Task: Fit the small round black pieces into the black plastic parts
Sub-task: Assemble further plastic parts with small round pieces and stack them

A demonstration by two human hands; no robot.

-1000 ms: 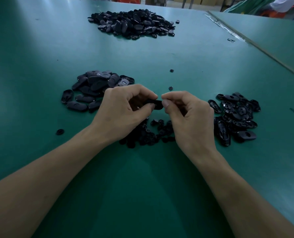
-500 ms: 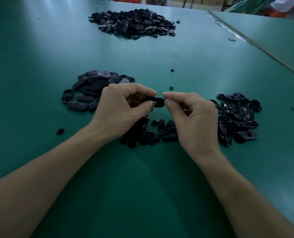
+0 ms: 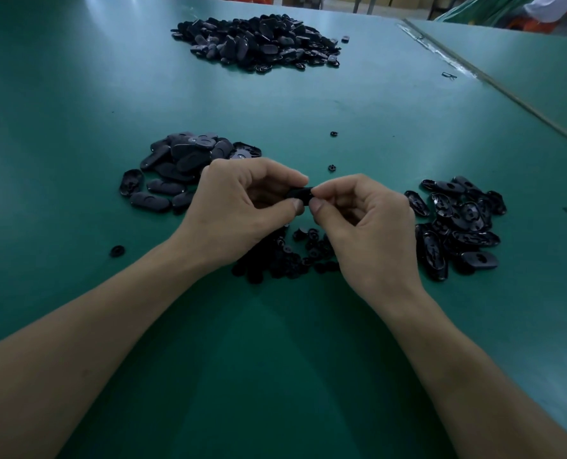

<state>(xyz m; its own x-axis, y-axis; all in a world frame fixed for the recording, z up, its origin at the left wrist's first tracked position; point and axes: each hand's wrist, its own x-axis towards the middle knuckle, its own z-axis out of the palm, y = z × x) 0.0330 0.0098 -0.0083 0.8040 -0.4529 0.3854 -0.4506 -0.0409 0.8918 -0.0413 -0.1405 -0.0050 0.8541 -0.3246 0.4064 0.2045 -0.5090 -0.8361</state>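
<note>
The left hand (image 3: 239,207) pinched one black plastic part (image 3: 298,194) between thumb and forefinger, above the green table (image 3: 275,359). The right hand (image 3: 368,226) pinched the right end of the same part. Whether a small round piece was under its fingertips could not be seen, because the fingers hid it. The heap of small round pieces (image 3: 285,256) lay on the table just under both hands, with the left pile (image 3: 183,164) and the right pile (image 3: 457,226) of parts at the sides.

The round piece is probably tiny and slippery. If it were pressed in tilted, it might not seat and could jump away, like the stray piece (image 3: 332,167) lying beyond the hands. As everything was black in weak light, a half-seated piece could easily pass unnoticed.
</note>
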